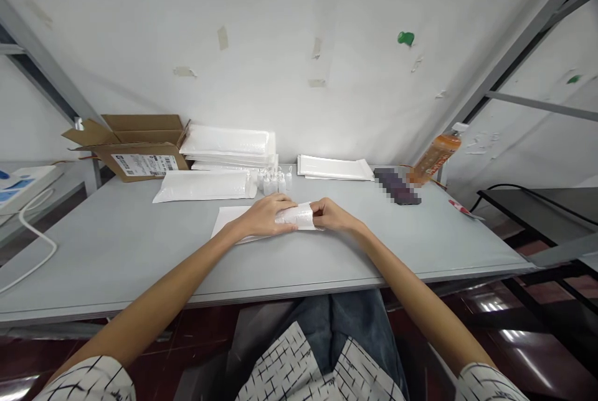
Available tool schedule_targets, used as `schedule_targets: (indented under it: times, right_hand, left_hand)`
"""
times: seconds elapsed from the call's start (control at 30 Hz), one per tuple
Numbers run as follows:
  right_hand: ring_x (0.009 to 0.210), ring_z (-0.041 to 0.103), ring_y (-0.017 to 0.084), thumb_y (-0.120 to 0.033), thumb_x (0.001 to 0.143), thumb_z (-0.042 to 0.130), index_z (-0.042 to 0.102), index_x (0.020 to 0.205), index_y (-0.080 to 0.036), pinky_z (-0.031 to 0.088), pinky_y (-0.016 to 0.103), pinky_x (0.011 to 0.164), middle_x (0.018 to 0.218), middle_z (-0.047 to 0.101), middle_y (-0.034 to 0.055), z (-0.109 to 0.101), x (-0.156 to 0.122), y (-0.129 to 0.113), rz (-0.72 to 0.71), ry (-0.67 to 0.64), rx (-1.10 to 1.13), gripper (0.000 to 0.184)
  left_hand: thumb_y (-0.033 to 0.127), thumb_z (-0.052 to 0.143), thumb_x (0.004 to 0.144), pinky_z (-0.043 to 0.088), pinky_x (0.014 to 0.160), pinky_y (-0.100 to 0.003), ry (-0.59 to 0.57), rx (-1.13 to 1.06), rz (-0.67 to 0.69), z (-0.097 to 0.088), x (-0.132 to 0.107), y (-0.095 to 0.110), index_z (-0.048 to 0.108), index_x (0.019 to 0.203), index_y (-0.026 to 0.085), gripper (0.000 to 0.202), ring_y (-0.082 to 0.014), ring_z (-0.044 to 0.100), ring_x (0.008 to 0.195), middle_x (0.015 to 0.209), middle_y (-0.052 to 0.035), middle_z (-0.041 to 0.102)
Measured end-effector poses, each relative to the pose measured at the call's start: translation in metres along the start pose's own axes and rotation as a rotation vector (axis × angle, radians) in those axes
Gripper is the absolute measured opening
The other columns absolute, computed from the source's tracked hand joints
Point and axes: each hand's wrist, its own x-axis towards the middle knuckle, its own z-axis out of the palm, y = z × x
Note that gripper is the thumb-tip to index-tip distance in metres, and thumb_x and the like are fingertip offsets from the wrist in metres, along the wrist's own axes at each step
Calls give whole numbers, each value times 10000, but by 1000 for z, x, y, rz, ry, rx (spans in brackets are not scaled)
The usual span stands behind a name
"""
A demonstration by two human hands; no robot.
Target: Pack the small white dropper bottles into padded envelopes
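A white bubble mailer (301, 217) lies across the table in front of me, its right end showing a shiny bubbled surface. My left hand (268, 214) is wrapped over it, thumb on the near side and fingers on the far side. At the mailer's right end is my right hand (332, 214), with curled fingers at the opening. Whatever those fingers hold, if anything, is hidden. Just behind my left hand stand several small white translucent bottles (275, 182). A filled-looking mailer (205, 185) lies to their left.
An open cardboard box (135, 152) stands at the back left, beside a stack of padded mailers (228, 141). Flat white mailers (334, 168) lie at the back centre. Farther right are a dark phone (397, 186) and an orange drink bottle (434, 155). Metal frame posts flank the grey table (140, 251).
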Motion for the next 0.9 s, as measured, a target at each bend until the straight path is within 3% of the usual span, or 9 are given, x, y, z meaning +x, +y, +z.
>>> schedule_targets:
  times: [0.13,0.3,0.4,0.47,0.53,0.63,0.77,0.9]
  right_hand:
    - [517,379,74,-287,688,644,711,726,-122,290,234,487,595,547,-22,-9,-6,-4,48,78,-23,181]
    - [511,397,74,-412,698,715,725,758,-135,314,246,485,739,648,34,-26,-12,-1,52,413,-59,284]
    - [479,392,70,-512,746,687,686,702,-145,308,254,474,733,646,39,-30,-13,3,26,586,-102,369]
    - [440,393,69,-569,778,653,660,664,-144,285,259,456,683,637,40,-30,-15,3,61,538,-69,440]
    - [415,402,75,-590,800,633,635,632,-146,238,261,433,619,614,37,-29,-16,1,79,407,30,475]
    - [408,383,81,-542,789,674,562,550,-163,195,260,422,496,510,-1,-29,-15,-3,-12,345,185,462]
    - [460,365,84,-461,670,783,470,498,-184,250,253,450,495,433,-33,-31,-8,-5,-94,549,424,453]
    - [532,433,119,-468,644,794,528,567,-187,327,265,498,558,495,-13,-33,-6,-4,-55,523,546,394]
  left_hand:
    - [536,618,838,467,922,-368,-3,9,4,-1,0,0,636,1236,205,518,-272,574,1109,1213,-93,623]
    - [521,597,863,472,936,-383,35,-11,9,-5,0,2,649,1214,197,481,-266,573,1107,1213,-95,621]
    - [500,578,887,475,958,-391,137,-31,10,-6,-1,6,653,1207,206,441,-263,563,1132,1223,-95,615]
    - [488,580,893,472,982,-402,237,-31,25,-5,-1,9,643,1223,204,439,-265,555,1154,1248,-104,601]
    - [471,591,893,479,981,-413,330,-15,49,-4,0,12,627,1246,205,444,-269,554,1163,1269,-115,584]
    - [496,618,872,476,991,-443,404,24,103,-2,0,16,570,1322,219,530,-290,541,1195,1309,-133,556]
    - [684,684,732,386,1084,-532,355,91,102,0,-1,21,348,1503,248,947,-360,429,1330,1481,-167,403]
    - [692,722,679,348,1099,-577,244,139,39,3,-3,23,211,1552,286,1091,-398,339,1393,1546,-161,313]
